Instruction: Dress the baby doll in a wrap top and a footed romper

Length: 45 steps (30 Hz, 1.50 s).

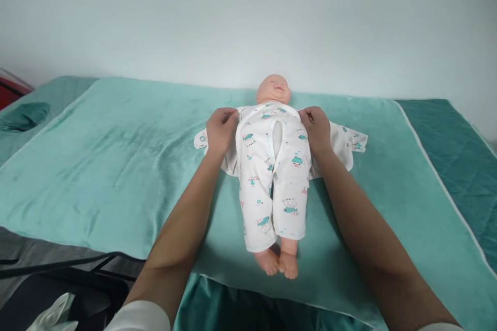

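A baby doll lies on its back on a light green blanket, head toward the wall, bare feet toward me. It wears a white printed romper that gapes open down the chest. My left hand is closed on the romper's fabric at the doll's shoulder on the left side. My right hand is closed on the fabric at the shoulder on the right side. The romper's empty sleeves spread flat outward from under both hands.
The blanket covers a bed with a darker teal quilt showing at the right. A teal pillow and something red lie at the far left. A dark object and white plastic sit at the lower left. A white wall stands behind.
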Motion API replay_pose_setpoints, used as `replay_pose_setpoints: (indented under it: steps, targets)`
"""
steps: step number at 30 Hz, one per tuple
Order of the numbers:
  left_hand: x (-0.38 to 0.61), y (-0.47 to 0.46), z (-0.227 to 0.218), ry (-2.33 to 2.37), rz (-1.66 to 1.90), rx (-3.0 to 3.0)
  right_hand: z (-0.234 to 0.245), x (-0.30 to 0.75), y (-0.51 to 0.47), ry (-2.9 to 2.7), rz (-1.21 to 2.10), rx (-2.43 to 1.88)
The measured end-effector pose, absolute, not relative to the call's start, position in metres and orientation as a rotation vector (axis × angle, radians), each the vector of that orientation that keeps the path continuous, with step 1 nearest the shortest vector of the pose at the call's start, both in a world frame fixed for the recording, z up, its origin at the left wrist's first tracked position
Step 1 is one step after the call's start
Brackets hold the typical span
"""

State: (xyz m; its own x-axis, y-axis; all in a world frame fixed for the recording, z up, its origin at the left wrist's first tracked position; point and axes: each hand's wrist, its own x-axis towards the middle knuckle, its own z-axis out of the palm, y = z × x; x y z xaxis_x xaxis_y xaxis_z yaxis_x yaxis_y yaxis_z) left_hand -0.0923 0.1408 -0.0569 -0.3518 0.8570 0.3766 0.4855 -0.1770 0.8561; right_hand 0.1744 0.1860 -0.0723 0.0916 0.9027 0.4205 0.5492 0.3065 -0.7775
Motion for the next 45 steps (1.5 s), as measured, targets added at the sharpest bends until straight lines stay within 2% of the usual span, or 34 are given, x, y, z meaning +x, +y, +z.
replay_pose_setpoints:
  steps: [5,10,22,29,33,37,45]
  targets:
    - [-0.095,0.155,-0.046,1.485,1.288,1.663,-0.066,0.180,0.197,-1.717,0.595,-1.186]
    - [-0.100,0.157,-0.046,1.467,1.096,1.712,-0.063,0.186,0.196,-1.842,0.671,-1.136]
    - [-0.086,0.167,-0.065,1.657,1.395,1.506,-0.063,0.167,0.184,-1.589,0.437,-1.402]
    - [-0.082,0.136,-0.074,1.896,1.141,2.145,-0.079,0.181,0.172,-1.750,0.359,-1.167]
    - [-0.082,0.121,-0.078,1.940,1.025,2.295,-0.086,0.190,0.149,-1.835,0.297,-1.170]
    - [-0.084,0.122,-0.085,1.959,0.970,2.284,-0.087,0.193,0.114,-1.974,0.382,-1.160]
    - [-0.085,0.112,-0.089,1.838,1.280,2.105,-0.085,0.205,0.043,-1.858,0.334,-1.246]
